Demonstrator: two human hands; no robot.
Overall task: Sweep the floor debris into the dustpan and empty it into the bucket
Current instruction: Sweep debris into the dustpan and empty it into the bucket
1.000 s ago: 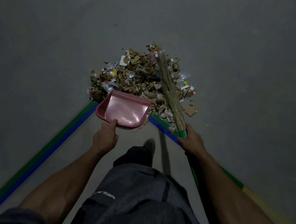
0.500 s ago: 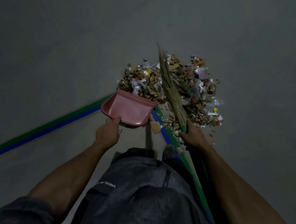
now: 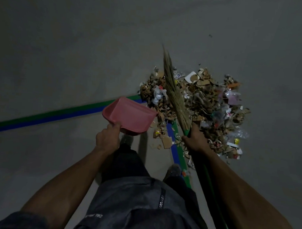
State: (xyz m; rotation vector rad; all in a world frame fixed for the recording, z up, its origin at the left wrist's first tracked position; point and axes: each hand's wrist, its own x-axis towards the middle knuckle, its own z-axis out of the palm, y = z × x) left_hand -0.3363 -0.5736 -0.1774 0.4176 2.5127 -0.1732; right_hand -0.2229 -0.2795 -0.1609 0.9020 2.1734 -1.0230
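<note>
A: Starting nearest, what are the hands doing?

B: The left hand (image 3: 108, 137) is gripping the near edge of the pink dustpan (image 3: 129, 115), thumb lying on top of the rim. The right hand (image 3: 195, 140) is clenching round the green handle of the broom (image 3: 174, 91), just below where the straw bristles are bound.

A: And where is the debris sitting relative to them?

B: The debris pile (image 3: 203, 106) is lying on the floor (image 3: 62, 48) beyond and mostly to the right of the right hand, with its left part reaching toward the dustpan's far right corner. A few cardboard scraps (image 3: 166, 142) are lying nearer, between the two hands, beside the blue and green floor tape (image 3: 177, 150).

A: Is the dustpan holding anything?

B: Its inside is showing bare pink, so nothing is lying in it. It is tilting with its open mouth facing the pile, and its right corner is just beside the nearest scraps; I cannot tell whether it is touching them.

A: Further out?

B: The broom's bristles are stretching away from the right hand across the left part of the pile, the tip reaching past the pile's far edge. Another stretch of the tape is running off to the left from behind the dustpan.

A: And the feet?

B: Two shoes (image 3: 173, 171) are showing below the hands, near the tape.
</note>
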